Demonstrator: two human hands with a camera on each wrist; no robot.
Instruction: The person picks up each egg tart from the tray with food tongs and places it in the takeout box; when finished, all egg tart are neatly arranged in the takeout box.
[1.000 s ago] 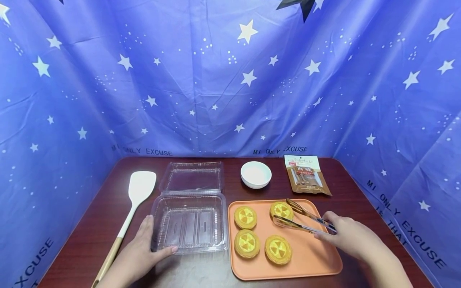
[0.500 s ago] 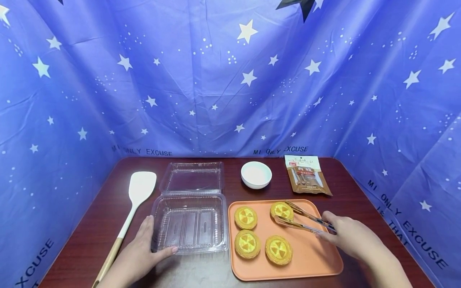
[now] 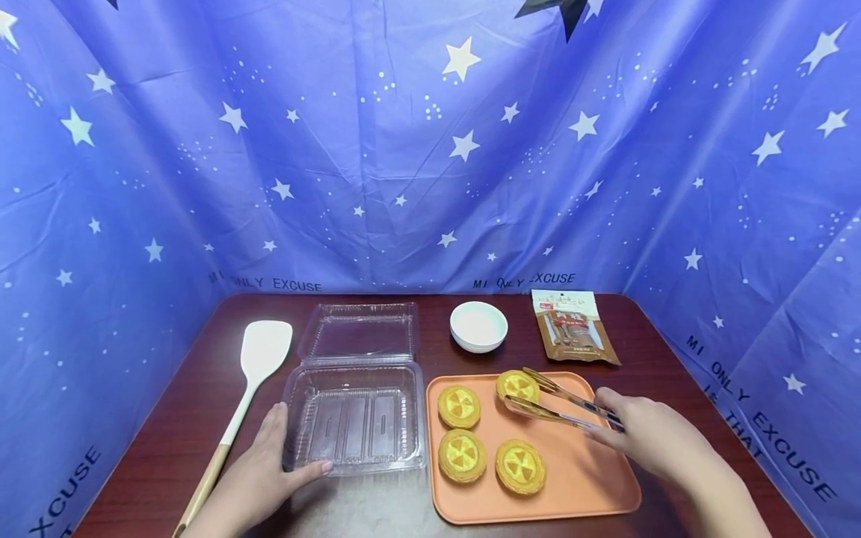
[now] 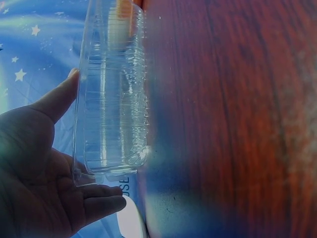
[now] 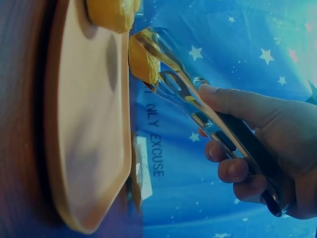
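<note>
My right hand grips metal tongs. Their tips lie either side of an egg tart, which in the right wrist view hangs a little above the orange tray, its shadow beneath. Three more egg tarts lie on that tray, two at the left and one near the front. At the left, my left hand rests against a clear plastic box with its lid laid back. In the left wrist view, the thumb and extended fingers spread around the box's corner.
Left of the box lies a white spatula with a wooden handle. A white bowl stands behind the tray, and a brown-and-white food packet lies at the back right. Starry blue cloth hangs around the dark wooden table.
The tongs have closed in on the back tart, and it has risen and shifted slightly left with them. My left hand and the box have stayed put.
</note>
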